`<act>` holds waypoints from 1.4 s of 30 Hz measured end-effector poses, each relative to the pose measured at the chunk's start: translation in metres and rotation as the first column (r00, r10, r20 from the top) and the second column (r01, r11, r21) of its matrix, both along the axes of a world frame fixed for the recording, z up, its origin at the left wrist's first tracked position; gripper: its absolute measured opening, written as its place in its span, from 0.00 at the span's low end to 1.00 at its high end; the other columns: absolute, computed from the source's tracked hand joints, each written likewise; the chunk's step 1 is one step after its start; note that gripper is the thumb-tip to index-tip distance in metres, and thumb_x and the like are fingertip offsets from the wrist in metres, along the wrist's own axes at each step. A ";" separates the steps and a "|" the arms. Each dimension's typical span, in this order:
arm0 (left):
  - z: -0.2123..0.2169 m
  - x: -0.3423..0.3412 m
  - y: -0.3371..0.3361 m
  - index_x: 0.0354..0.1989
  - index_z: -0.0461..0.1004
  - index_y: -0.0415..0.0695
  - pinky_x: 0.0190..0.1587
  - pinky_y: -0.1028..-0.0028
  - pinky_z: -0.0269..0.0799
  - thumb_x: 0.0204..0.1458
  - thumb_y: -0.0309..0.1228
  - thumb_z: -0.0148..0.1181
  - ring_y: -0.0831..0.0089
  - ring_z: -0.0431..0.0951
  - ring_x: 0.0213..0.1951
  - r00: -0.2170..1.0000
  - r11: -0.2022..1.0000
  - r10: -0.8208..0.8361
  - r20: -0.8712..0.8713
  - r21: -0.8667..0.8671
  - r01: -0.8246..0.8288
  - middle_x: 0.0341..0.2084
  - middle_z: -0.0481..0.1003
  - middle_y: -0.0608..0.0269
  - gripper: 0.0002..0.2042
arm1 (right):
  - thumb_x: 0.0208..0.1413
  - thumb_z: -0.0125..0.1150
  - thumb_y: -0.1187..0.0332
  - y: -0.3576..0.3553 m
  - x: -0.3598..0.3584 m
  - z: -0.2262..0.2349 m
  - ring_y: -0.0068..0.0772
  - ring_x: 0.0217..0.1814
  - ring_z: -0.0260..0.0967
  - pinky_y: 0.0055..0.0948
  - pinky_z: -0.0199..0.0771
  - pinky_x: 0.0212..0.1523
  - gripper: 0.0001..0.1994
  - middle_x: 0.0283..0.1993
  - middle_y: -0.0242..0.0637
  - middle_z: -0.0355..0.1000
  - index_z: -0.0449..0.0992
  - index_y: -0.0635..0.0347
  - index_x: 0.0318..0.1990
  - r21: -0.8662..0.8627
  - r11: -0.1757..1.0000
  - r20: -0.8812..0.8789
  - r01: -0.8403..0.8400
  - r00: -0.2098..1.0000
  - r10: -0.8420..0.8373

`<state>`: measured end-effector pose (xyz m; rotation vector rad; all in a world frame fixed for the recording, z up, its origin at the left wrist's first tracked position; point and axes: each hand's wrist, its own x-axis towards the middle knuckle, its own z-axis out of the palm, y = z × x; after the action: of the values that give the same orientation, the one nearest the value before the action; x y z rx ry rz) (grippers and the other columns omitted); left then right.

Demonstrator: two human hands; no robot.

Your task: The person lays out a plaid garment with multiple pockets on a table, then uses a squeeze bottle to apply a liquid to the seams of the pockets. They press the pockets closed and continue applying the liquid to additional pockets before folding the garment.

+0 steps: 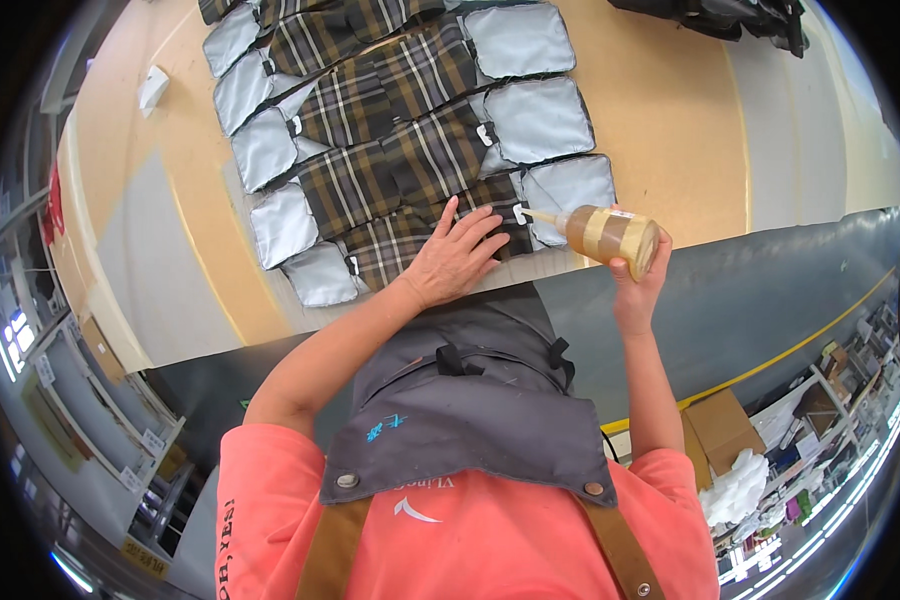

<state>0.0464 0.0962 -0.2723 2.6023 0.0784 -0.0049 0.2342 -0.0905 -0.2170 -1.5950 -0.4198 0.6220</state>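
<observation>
My right hand [643, 270] is closed around a squeeze bottle [610, 238] with amber contents and tan tape around it. The bottle is tipped on its side, its thin nozzle pointing left at a small white patch [519, 214] on the nearest plaid piece. Whether the tip touches the patch I cannot tell. Flat on that brown and black plaid fabric [385, 245] lies my left hand [457, 253], fingers spread. Silvery-grey lining flaps [568, 190] stick out at both ends of the overlapping plaid pieces, which run in a row away from me.
The pieces rest on a tan work table [660, 130], whose near edge runs just in front of my apron [450, 440]. A folded white paper scrap [153, 90] stands at the left. Black fabric or bags [735, 20] lie at the far right. Cardboard boxes [720, 430] sit below, on the right.
</observation>
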 end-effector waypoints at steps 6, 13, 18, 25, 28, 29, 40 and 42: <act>-0.002 -0.003 0.000 0.53 0.68 0.48 0.68 0.48 0.40 0.51 0.34 0.60 0.61 0.59 0.63 0.999 0.998 0.027 -0.021 -0.052 -0.028 0.55 0.64 0.60 0.20 | 0.48 0.69 0.54 -0.002 0.000 -0.006 0.38 0.60 0.63 0.34 0.63 0.59 0.36 0.57 0.52 0.65 0.55 0.63 0.55 0.001 0.999 0.026 -0.050 0.998 0.049; -0.002 -0.004 -0.001 0.53 0.68 0.48 0.68 0.48 0.40 0.51 0.35 0.60 0.61 0.58 0.63 0.999 0.998 0.038 -0.024 -0.049 -0.040 0.55 0.64 0.60 0.20 | 0.49 0.69 0.53 -0.009 0.004 0.003 0.38 0.59 0.64 0.34 0.65 0.58 0.35 0.57 0.53 0.65 0.54 0.63 0.55 -0.037 0.993 0.074 -0.108 0.991 0.110; -0.002 -0.003 -0.002 0.53 0.68 0.49 0.68 0.48 0.40 0.52 0.35 0.60 0.60 0.58 0.63 0.999 0.998 0.038 -0.025 -0.047 -0.039 0.55 0.64 0.59 0.20 | 0.49 0.68 0.54 0.002 0.003 0.001 0.38 0.59 0.63 0.34 0.64 0.58 0.35 0.57 0.54 0.65 0.54 0.63 0.54 -0.030 0.995 0.062 -0.099 0.993 0.100; -0.001 -0.009 -0.004 0.53 0.68 0.48 0.68 0.47 0.41 0.50 0.33 0.61 0.59 0.58 0.63 0.997 0.995 0.079 -0.026 -0.066 -0.081 0.54 0.64 0.58 0.20 | 0.50 0.68 0.53 -0.008 0.008 -0.002 0.37 0.59 0.63 0.32 0.63 0.59 0.35 0.58 0.50 0.64 0.56 0.63 0.56 -0.079 0.994 0.058 -0.073 0.995 0.078; 0.008 -0.013 -0.008 0.53 0.68 0.47 0.67 0.47 0.41 0.49 0.32 0.61 0.59 0.58 0.63 0.990 0.985 0.137 0.034 -0.112 -0.133 0.54 0.64 0.58 0.21 | 0.53 0.64 0.52 -0.019 0.008 0.000 0.38 0.60 0.63 0.35 0.68 0.57 0.33 0.59 0.44 0.64 0.59 0.62 0.59 -0.017 0.999 -0.189 0.035 0.981 -0.038; 0.011 -0.016 -0.010 0.53 0.68 0.47 0.67 0.47 0.42 0.49 0.31 0.61 0.59 0.58 0.63 0.986 0.978 0.166 0.034 -0.133 -0.160 0.54 0.64 0.57 0.21 | 0.54 0.63 0.52 -0.015 0.009 0.005 0.40 0.61 0.62 0.35 0.70 0.56 0.32 0.60 0.43 0.63 0.59 0.62 0.59 0.076 0.986 -0.436 0.151 0.894 -0.103; 0.036 -0.105 -0.017 0.58 0.63 0.43 0.66 0.49 0.46 0.48 0.30 0.63 0.45 0.53 0.64 0.611 0.609 0.790 0.042 -0.156 -0.777 0.60 0.56 0.45 0.27 | 0.57 0.58 0.52 0.093 0.000 0.043 0.44 0.62 0.62 0.37 0.77 0.54 0.29 0.61 0.42 0.62 0.61 0.58 0.60 0.365 0.889 -0.698 0.276 0.713 0.065; 0.024 -0.105 -0.026 0.60 0.60 0.41 0.66 0.51 0.47 0.48 0.33 0.63 0.42 0.50 0.65 0.678 0.670 0.734 -0.030 -0.131 -0.731 0.61 0.54 0.40 0.30 | 0.58 0.54 0.47 0.108 -0.033 0.036 0.40 0.60 0.64 0.41 0.75 0.54 0.30 0.61 0.39 0.62 0.59 0.55 0.62 0.298 0.954 -0.560 0.021 0.813 0.157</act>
<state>-0.0589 0.0699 -0.2483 2.2504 1.0825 0.3051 0.2016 0.0173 -0.1813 -1.0379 -0.0984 1.0152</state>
